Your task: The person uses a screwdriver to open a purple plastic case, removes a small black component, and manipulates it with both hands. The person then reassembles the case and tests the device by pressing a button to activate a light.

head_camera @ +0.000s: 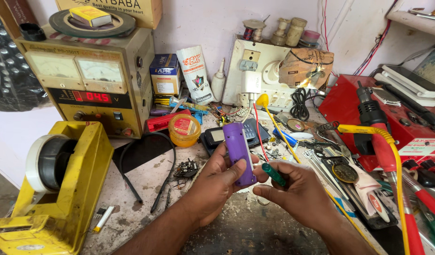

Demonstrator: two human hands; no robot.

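Note:
My left hand (211, 185) holds a small purple device (239, 152) upright, thumb across its lower end, above the middle of the workbench. My right hand (297, 191) grips a green-handled screwdriver (273, 174) whose tip points at the device's lower right edge. The two hands are almost touching. Behind the device lies a dark multimeter-like unit (216, 137).
A yellow tape dispenser (57, 189) stands front left, with a bench power supply (92, 82) behind it. Black cable (168, 165) loops across the bench. A round yellow tin (184, 130), a wall socket board (255, 75), a red case (396, 118) and several yellow and red tools crowd the right.

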